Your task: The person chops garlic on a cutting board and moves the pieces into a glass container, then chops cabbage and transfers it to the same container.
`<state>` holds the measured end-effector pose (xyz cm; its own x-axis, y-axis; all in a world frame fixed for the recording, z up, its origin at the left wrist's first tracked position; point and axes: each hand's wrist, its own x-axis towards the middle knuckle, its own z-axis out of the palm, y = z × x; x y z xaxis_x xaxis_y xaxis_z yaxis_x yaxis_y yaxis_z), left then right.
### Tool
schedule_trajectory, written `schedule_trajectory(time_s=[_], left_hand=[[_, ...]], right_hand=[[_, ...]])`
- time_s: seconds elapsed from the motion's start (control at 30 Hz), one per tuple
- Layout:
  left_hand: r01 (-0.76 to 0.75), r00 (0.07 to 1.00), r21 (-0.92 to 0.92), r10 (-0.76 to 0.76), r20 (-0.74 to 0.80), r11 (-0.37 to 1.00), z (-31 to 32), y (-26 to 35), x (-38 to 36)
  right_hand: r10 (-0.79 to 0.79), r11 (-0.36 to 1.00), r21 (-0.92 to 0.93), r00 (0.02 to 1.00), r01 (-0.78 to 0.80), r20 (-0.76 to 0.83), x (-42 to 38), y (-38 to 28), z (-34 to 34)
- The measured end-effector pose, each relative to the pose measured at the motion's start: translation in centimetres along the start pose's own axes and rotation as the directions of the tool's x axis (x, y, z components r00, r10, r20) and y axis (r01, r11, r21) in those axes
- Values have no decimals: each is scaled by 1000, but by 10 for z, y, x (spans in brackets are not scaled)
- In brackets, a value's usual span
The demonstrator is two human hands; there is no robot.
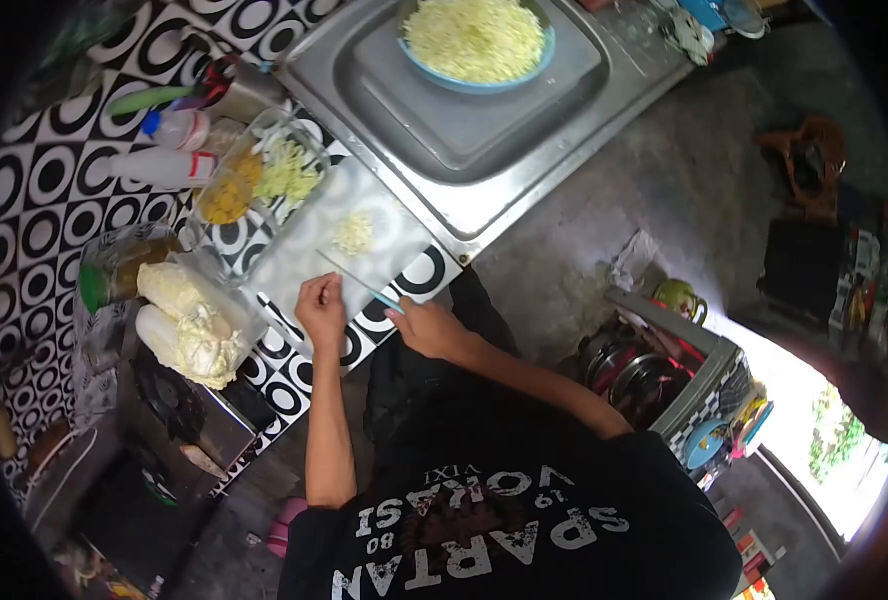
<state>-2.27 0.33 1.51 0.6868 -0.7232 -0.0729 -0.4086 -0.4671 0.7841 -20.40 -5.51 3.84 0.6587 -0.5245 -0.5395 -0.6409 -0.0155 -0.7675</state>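
Note:
My right hand [427, 329] is closed around the blue handle of a knife [374, 293], whose blade reaches up and left over the near part of a whitish cutting board [309, 235]. Left of the blade, my left hand [322, 308] has its fingers curled together at the board's near edge; whatever they may hold is hidden. A small pile of finely chopped pale pieces [353, 232] lies on the board beyond the knife. Behind the board, a clear container [247, 262] holds orange-yellow slices [228, 200] and pale green cut pieces [286, 174].
Pale cabbages [189, 330] lie left of the board, near a green-lidded jar [94, 287]. Bottles [164, 167] stand at the back left. In the metal sink [434, 170], a blue bowl [479, 85] is heaped with shredded vegetable. A rack with pots [644, 375] stands at right.

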Motion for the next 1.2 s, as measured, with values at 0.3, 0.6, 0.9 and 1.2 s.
schedule_trajectory(time_s=[0.3, 0.6, 0.9, 1.2], left_hand=[[78, 996, 1, -78, 32, 997, -5, 0, 2], [-63, 997, -31, 62, -36, 997, -8, -12, 7], [-161, 987, -64, 160, -27, 985, 0, -34, 7], [10, 996, -86, -17, -83, 996, 4, -12, 5]], right_hand=[[60, 994, -98, 998, -56, 36, -16, -14, -12], [-45, 971, -239, 986, 5, -163, -19, -20, -8], [-204, 956, -257, 953, 144, -226, -25, -28, -13], [-158, 940, -320, 982, 118, -102, -29, -39, -37]])
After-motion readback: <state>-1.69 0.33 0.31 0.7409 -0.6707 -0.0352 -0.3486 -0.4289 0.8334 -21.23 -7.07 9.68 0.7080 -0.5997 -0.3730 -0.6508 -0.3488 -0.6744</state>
